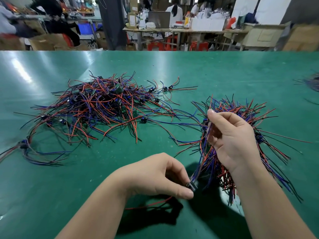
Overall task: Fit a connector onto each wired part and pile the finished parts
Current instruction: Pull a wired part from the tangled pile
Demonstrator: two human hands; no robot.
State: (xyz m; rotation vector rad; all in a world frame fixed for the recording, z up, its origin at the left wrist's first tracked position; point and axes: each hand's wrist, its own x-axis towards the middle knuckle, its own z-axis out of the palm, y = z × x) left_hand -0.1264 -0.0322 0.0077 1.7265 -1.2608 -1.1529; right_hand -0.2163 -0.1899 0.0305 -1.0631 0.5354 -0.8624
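Near the front edge of the table (189,69), a small dark part (193,184) sits pinched in the fingertips of the left hand (160,176). Its wires (202,163) run up and right to the right hand (233,135), which grips them between thumb and curled fingers. I take this for the fitting step, though the blur hides whether a connector is on. The next move looks like steadying the part, pressing the connector home, then laying the piece on a pile. Just under the right hand lies the right heap (255,114), whose strands could snag the held wires. Farther left spreads the big heap (103,104). A loose red wire (150,204) lies by the left wrist. People work at far benches.
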